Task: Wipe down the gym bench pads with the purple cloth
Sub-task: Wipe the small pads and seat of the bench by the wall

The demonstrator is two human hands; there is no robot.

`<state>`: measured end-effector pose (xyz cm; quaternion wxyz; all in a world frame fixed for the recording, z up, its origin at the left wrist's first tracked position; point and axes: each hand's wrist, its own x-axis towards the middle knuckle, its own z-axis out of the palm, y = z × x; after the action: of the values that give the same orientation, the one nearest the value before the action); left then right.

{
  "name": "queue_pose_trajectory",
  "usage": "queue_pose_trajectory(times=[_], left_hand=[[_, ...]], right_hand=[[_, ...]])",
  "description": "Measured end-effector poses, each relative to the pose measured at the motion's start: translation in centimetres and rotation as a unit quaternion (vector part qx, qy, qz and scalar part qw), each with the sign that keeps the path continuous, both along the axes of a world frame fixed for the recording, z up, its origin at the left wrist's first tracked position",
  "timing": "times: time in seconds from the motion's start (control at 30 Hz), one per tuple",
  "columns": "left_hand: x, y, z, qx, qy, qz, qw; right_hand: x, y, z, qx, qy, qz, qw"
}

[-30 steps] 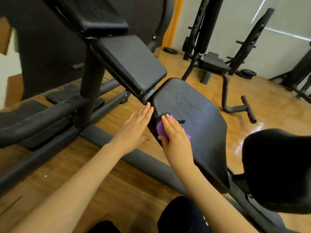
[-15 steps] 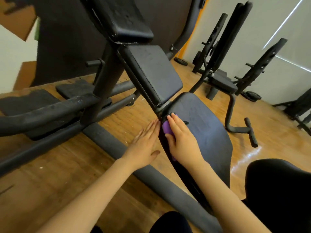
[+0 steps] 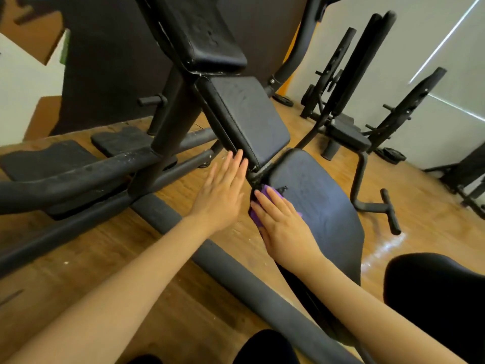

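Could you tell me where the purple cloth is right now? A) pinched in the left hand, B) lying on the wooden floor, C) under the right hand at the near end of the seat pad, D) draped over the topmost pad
C: the purple cloth peeks out from under the flat right hand on the seat pad, while the left hand holds nothing.
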<state>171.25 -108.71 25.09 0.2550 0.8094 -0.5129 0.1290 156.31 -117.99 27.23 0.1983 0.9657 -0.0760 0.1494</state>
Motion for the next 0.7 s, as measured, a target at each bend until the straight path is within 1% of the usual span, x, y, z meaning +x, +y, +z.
queue_pose_trajectory(times=[0.1,0.23,0.3,0.53,0.6,0.7], left_hand=[[0.4,-1.2,1.6,0.006,-0.035,0.026,0.999],[1.3,-1.1,2.1,0.05,-0.058,0.02,0.997],[1.1,-1.0,2.2,0.055,-0.058,0.025,0.996],[0.0,-1.0,2.9,0.083,-0.045,0.055,0.994],[0.2,-0.8,3.0,0.086,-0.051,0.05,0.994],[0.6,-0.4,3.1,0.088,-0.051,0.041,0.994]], right_hand=[[-0.6,0.8,-0.8,-0.021,0.006,-0.03,0.999],[-6.2,0.3,-3.1,-0.055,0.053,-0.022,0.997],[-7.4,-0.1,-3.6,-0.062,0.056,-0.019,0.996],[-0.4,2.0,-1.3,-0.117,0.052,-0.072,0.989],[-1.1,1.8,-1.6,-0.138,0.063,-0.068,0.986],[-5.8,0.6,-3.6,-0.15,0.089,-0.036,0.984]])
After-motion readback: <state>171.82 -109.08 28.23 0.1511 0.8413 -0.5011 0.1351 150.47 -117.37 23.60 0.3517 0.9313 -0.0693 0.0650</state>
